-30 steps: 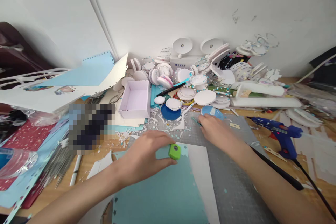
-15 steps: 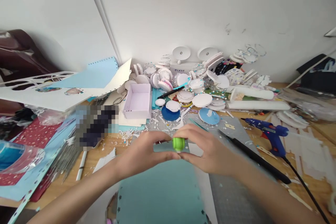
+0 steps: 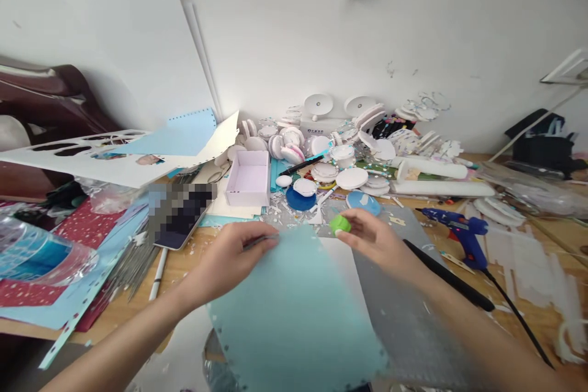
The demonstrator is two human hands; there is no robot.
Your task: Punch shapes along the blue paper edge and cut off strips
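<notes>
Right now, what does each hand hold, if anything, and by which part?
The left hand pinches the teal sheet near its far-left corner; the right hand holds a green object around its right side.

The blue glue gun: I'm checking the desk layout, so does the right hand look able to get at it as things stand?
Probably yes: nothing tall stands between the right hand and the glue gun. That hand holds a green object, though, likely needing setting down first.
</notes>
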